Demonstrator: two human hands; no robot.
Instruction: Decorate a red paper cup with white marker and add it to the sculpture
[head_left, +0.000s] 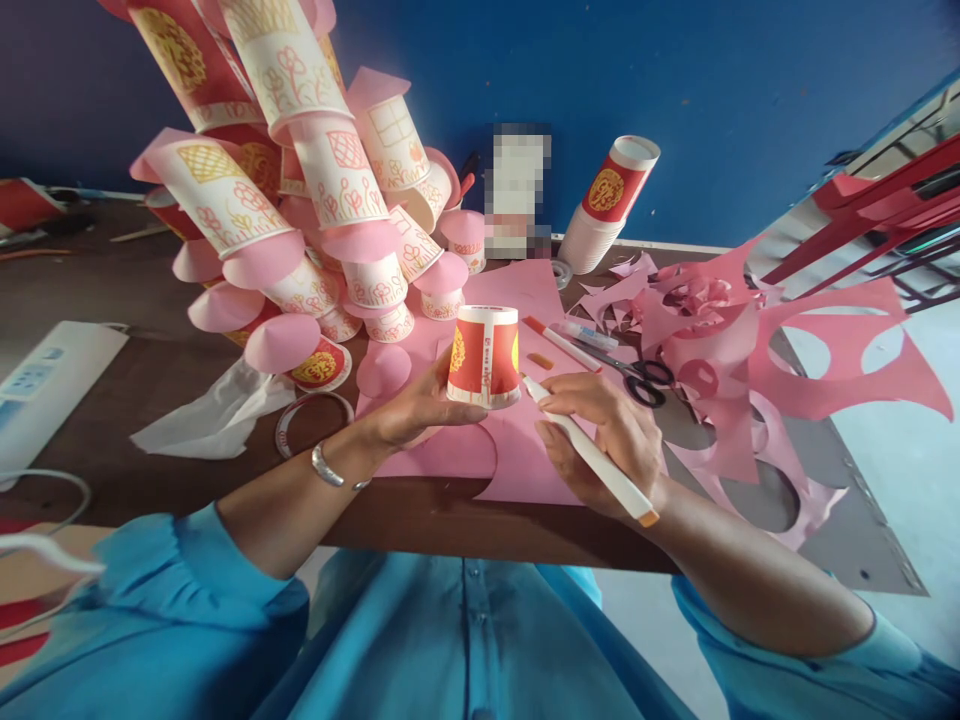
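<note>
Near the table's front, my left hand [427, 408] holds a red and white paper cup [486, 355] upside down, with a gold pattern on its sides. My right hand [604, 435] grips a white marker [596, 455] with an orange end; its tip points at the cup's lower right edge. Beneath both hands lie pink paper sheets [525, 455]. Just behind my right hand are a red and white marker [562, 345], an orange cap [540, 361] and black scissors [646, 380].
Decorated cups with pink paper discs [341, 170] are stacked at the left. A cup stack [600, 215] stands by the blue wall. Cut pink scraps [739, 400] cover the right side. A power strip [52, 385] and crumpled white plastic [217, 410] lie left.
</note>
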